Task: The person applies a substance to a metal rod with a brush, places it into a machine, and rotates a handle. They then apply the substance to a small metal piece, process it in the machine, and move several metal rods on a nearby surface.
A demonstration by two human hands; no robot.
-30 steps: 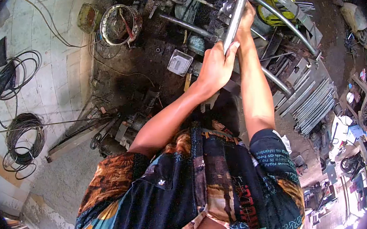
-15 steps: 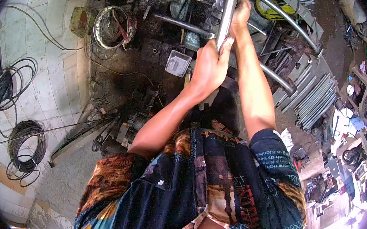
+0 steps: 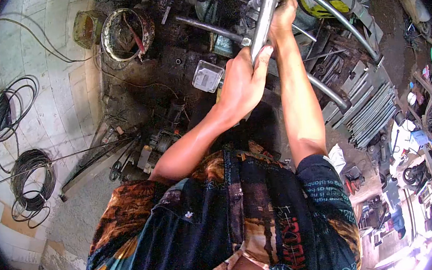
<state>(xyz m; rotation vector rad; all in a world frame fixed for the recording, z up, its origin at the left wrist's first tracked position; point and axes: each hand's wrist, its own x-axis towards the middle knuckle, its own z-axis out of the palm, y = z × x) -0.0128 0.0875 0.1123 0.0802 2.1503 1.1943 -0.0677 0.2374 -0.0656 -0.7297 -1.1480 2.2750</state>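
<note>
A shiny metal pipe [image 3: 268,15] slants from the top edge of the head view down to my left hand. My left hand [image 3: 242,83] is closed round its near end, thumb lying along the pipe. Just beyond, to the right of the pipe, my right hand [image 3: 284,15] has its fingers curled by a dark machine part [image 3: 255,2]. The pipe and shadow partly hide those fingers, and what they grip cannot be made out. A darker rod [image 3: 208,27] runs from the left towards the machine beside the pipe.
A round rimmed pan [image 3: 128,34] and a clear square tub [image 3: 208,76] sit on the dark floor. A long curved tube [image 3: 337,11] arcs at right above a stack of metal rods [image 3: 372,114]. Coiled wire [image 3: 33,178] lies on the pale tiles at left.
The pipe and my left hand have shifted very slightly left and down. My right hand stays nearly in place. The whole view has turned a little.
</note>
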